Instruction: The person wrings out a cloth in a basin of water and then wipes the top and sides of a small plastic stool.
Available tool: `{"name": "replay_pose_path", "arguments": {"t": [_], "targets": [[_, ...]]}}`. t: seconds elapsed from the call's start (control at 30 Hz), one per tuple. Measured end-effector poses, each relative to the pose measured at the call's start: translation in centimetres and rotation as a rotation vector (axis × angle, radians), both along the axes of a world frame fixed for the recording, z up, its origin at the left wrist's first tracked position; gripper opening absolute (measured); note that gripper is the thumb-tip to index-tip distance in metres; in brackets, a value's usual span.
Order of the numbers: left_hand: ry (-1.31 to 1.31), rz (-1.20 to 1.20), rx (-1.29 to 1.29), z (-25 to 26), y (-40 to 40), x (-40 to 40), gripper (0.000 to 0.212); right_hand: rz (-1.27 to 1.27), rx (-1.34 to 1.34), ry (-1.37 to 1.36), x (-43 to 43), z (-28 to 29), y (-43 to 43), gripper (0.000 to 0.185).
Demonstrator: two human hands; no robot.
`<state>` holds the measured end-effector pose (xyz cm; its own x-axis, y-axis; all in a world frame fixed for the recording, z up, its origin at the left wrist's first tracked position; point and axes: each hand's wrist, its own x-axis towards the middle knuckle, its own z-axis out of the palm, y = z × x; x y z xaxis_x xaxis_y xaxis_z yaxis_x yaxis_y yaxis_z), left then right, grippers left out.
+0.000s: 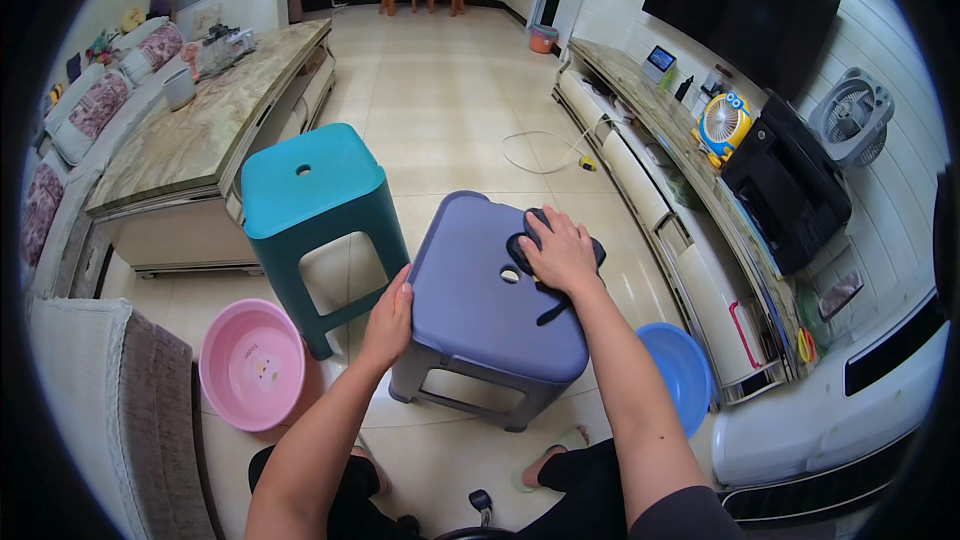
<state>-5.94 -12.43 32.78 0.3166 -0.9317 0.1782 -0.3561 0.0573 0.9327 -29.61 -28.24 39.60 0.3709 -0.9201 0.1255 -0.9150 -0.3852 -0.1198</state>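
Observation:
A purple-grey plastic stool (472, 292) with a hole in its seat stands upright on the tiles before me. My left hand (390, 321) grips the left edge of its seat. Spread over a dark cloth (537, 221), my right hand (561, 249) presses it flat on the right part of the seat. Part of the cloth is hidden under the palm, and one dark strip sticks out toward me. Close by on the left stands a teal plastic stool (311, 180). A pink plastic basin (252, 367) and a blue plastic basin (675, 375) rest on the floor at either side.
A marble-topped coffee table (217, 127) stands to the left, beside a sofa (97, 105). Along the right wall runs a low TV cabinet (645, 187) holding a black printer (784, 180) and a yellow fan (724, 124). A white cable (525, 165) lies on the floor.

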Motion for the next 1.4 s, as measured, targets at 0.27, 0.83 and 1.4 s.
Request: {"name": "replay_pose_path", "arguments": {"t": [0.27, 0.83, 1.4], "targets": [[-0.060, 0.056, 0.006, -0.4, -0.3, -0.1, 0.047, 0.087, 0.042, 0.072, -0.8, 0.4, 6.1, 0.062], [-0.044, -0.026, -0.010, -0.6, -0.3, 0.6, 0.047, 0.111, 0.017, 0.009, -1.7, 0.3, 3.1, 0.062], [-0.123, 0.042, -0.016, -0.1, -0.3, 0.4, 0.045, 0.050, 0.025, -0.180, -5.0, -1.1, 10.1, 0.062]]}}
